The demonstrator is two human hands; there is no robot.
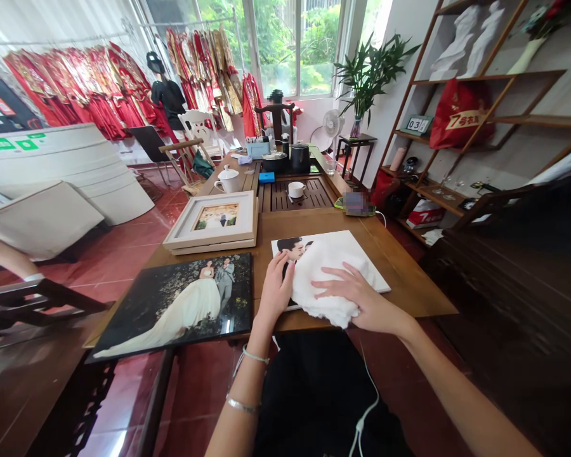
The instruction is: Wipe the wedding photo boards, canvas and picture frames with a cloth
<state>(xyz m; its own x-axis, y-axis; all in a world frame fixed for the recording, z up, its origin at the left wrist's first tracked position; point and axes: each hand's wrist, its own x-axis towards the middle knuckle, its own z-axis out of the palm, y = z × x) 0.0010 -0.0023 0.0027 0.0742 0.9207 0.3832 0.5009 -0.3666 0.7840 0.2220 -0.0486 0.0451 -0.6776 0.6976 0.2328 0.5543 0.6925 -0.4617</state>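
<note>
Right hand (356, 297) lies palm down on a bunched white cloth (323, 273), fingers spread and flat, pressing on it with nothing gripped. Left hand (276, 289) is palm down at the cloth's left edge, fingers straight and loosely together, tips touching the cloth and heel on the photo panel (377, 278); it is open, closed on nothing. The cloth covers most of the panel's middle and near edge, and a fold hangs slightly past the worktop's (409, 279) front edge. The panel lies flat at the near right of the worktop, its far left corner and right corner uncovered. Just left of it, apart, lies a large dark wedding print (181, 304), flat and overhanging the near left corner. Behind that print is a stack of white framed photos (214, 219). Farther back, a slatted tea tray (309, 197) holds a white cup (295, 189), with a white teapot (228, 179) to its left and a dark kettle (299, 157) behind. Two thin bracelets (254, 355) are on the left wrist.
</note>
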